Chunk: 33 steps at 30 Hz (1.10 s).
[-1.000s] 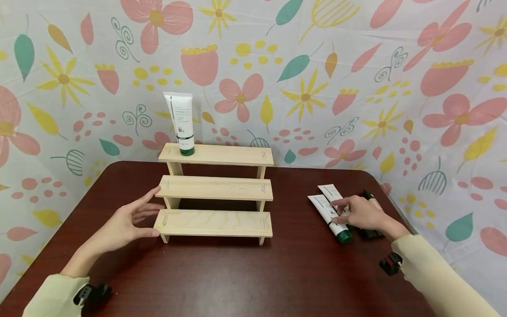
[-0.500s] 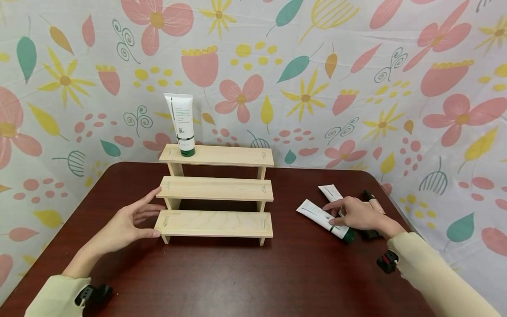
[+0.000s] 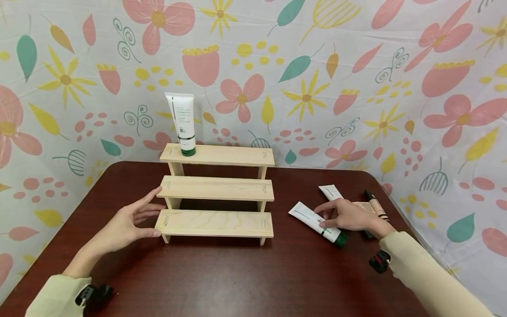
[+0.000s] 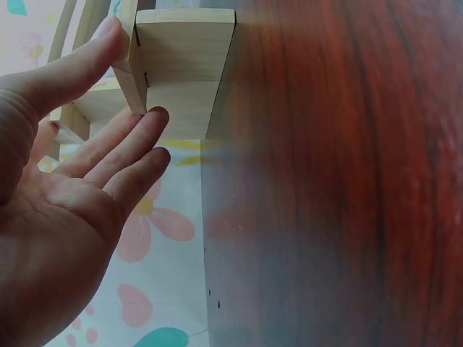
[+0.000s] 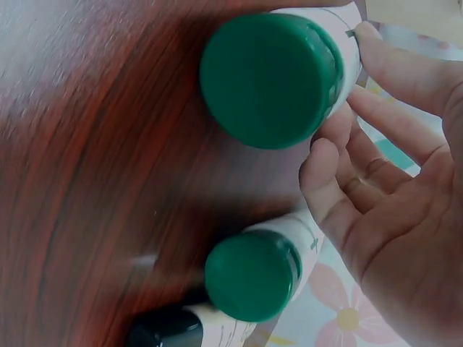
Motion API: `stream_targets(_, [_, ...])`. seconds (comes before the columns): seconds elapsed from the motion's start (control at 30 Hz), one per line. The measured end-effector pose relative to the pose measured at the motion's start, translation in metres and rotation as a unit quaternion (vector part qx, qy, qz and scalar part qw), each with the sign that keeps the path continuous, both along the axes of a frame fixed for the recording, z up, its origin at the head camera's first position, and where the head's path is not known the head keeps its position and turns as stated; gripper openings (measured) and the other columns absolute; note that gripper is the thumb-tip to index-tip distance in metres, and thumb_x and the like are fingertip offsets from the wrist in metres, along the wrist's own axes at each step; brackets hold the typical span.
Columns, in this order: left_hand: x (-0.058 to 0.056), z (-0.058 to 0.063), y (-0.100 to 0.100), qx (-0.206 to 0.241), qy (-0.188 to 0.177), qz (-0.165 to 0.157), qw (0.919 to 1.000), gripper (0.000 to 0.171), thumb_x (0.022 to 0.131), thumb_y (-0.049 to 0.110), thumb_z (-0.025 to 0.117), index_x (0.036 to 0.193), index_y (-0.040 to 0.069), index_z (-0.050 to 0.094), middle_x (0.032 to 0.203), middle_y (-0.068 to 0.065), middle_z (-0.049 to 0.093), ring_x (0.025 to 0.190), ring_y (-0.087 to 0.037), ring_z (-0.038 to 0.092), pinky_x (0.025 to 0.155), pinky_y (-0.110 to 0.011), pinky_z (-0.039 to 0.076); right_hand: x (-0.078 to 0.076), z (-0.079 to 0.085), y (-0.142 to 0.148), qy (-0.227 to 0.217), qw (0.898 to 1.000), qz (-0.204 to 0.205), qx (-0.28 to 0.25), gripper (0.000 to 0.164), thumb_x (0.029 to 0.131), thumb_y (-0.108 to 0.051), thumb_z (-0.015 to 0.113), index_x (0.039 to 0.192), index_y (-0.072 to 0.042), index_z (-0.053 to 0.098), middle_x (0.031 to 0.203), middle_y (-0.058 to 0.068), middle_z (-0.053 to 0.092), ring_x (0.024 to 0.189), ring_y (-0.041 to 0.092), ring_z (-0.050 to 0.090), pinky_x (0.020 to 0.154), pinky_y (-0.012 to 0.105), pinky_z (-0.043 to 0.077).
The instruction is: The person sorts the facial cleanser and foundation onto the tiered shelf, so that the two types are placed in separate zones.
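Observation:
My right hand [image 3: 348, 215] pinches a white squeeze tube [image 3: 308, 217] between thumb and fingers. The tube lies slanted at the table's right side, and in the right wrist view its green cap [image 5: 264, 79] faces the camera. A second white tube [image 3: 330, 192] lies behind it, partly hidden by the hand. At the left end of a three-step wooden display rack [image 3: 215, 223], my left hand [image 3: 123, 224] rests with thumb at the lowest board and index fingertip at the middle one. On the top step a third white tube [image 3: 183, 121] stands upright on its green cap.
Beyond my right hand lies a beige tube with a black cap [image 3: 376, 206], near the table's right edge. Other beige and dark items there are mostly covered by the hand. A flower-printed cloth [image 3: 309, 57] hangs behind the dark red-brown table [image 3: 233, 281].
My right hand has slid the front white tube left, away from the other tube, and turned it to lie more slantwise. The left hand and the rack have stayed in place.

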<state>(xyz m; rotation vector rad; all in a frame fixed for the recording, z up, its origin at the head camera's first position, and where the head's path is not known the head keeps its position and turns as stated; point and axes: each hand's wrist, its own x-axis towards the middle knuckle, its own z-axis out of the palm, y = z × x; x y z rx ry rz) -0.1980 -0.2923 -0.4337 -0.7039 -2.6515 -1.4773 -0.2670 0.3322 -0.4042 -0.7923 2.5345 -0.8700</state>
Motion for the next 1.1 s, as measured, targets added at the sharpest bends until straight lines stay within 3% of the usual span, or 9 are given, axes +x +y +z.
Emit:
stream_targets(0.3, [0.0, -0.001, 0.001, 0.003, -0.006, -0.001, 1.0, 0.11, 0.082, 0.012, 0.093, 0.169, 0.024, 0.028, 0.136, -0.019, 0.067, 0.121, -0.031, 0.067, 0.099, -0.017, 0.047, -0.004, -0.008, -0.011, -0.071, 0.997, 0.006, -0.04, 0.042, 0.099, -0.013, 0.076, 0.135, 0.006, 0.064, 0.088, 0.011, 0.062, 0.051, 0.008, 0.041, 0.053, 0.027, 0.043])
stream_targets(0.5, [-0.002, -0.001, 0.0, 0.006, 0.001, -0.004, 1.0, 0.11, 0.082, 0.01, 0.093, 0.169, 0.023, 0.027, 0.135, -0.019, 0.067, 0.12, -0.031, 0.068, 0.099, -0.018, 0.048, -0.005, -0.006, -0.016, -0.078, 0.996, 0.009, -0.052, 0.046, 0.099, -0.014, 0.076, 0.137, 0.009, 0.061, 0.088, 0.012, 0.062, 0.053, 0.015, 0.047, 0.052, 0.028, 0.045])
stream_targets(0.73, [-0.004, 0.001, -0.001, -0.002, 0.0, -0.001, 1.0, 0.111, 0.08, 0.009, 0.094, 0.169, 0.022, 0.028, 0.134, -0.018, 0.068, 0.12, -0.031, 0.068, 0.1, -0.02, 0.049, -0.003, -0.005, -0.013, -0.093, 0.994, 0.018, -0.051, 0.047, 0.1, -0.013, 0.075, 0.14, 0.007, 0.059, 0.091, 0.013, 0.066, 0.059, 0.039, 0.057, 0.056, 0.037, 0.054])
stream_targets(1.1, [-0.002, -0.001, -0.001, 0.0, -0.002, -0.002, 1.0, 0.11, 0.082, 0.011, 0.093, 0.169, 0.023, 0.027, 0.134, -0.016, 0.068, 0.121, -0.034, 0.067, 0.1, -0.017, 0.047, -0.006, -0.003, -0.008, -0.113, 0.992, 0.037, -0.051, 0.056, 0.095, -0.009, 0.079, 0.143, 0.009, 0.056, 0.097, 0.015, 0.064, 0.062, 0.036, 0.059, 0.059, 0.036, 0.055])
